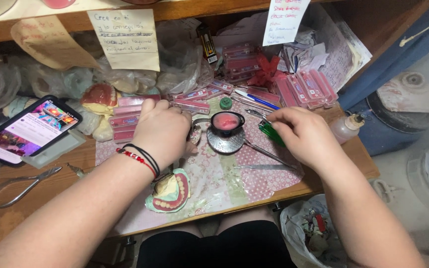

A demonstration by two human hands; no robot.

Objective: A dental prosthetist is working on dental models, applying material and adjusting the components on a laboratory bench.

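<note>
left hand (164, 130) curled loosely, fingers on the pink tooth-card strips (135, 111) | right hand (304, 134) pinching a green lighter (271, 133) beside the black bowl of pink wax (227, 123) | I would keep the lighter low and steady, away from papers | denture model (171, 192) lies near my wrist on the mat (224, 183)

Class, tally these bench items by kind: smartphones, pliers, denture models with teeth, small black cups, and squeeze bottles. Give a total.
Smartphone: 1
Pliers: 1
Denture models: 2
Black cup: 1
Squeeze bottle: 1
Total: 6
</note>
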